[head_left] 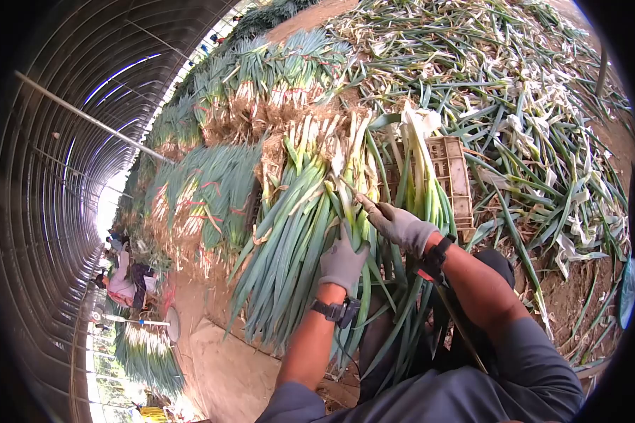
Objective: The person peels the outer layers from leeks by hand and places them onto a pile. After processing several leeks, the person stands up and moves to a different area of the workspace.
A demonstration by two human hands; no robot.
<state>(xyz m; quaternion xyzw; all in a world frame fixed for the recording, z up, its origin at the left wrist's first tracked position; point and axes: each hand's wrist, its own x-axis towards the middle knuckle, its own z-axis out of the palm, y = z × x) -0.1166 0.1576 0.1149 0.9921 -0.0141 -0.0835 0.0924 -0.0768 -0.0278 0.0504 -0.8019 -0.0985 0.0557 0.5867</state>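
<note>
A large pile of green onions [289,218] lies in front of me, white stems and roots away from me, green leaves toward me. My left hand [343,262], in a grey glove, is closed around green onion leaves at the pile's right side. My right hand [402,227], also gloved, has its fingers curled at the stems just right of and above the left hand; what it grips is too small to make out. Beside it, more green onions [422,162] rest on a beige plastic crate [458,183].
Tied bundles of green onions [197,197] stand in rows to the left. Loose leaves and peelings [522,127] cover the ground at the right. A person [123,278] is at the far left, near a round-topped stand [173,324]. A metal pole [92,116] crosses the upper left.
</note>
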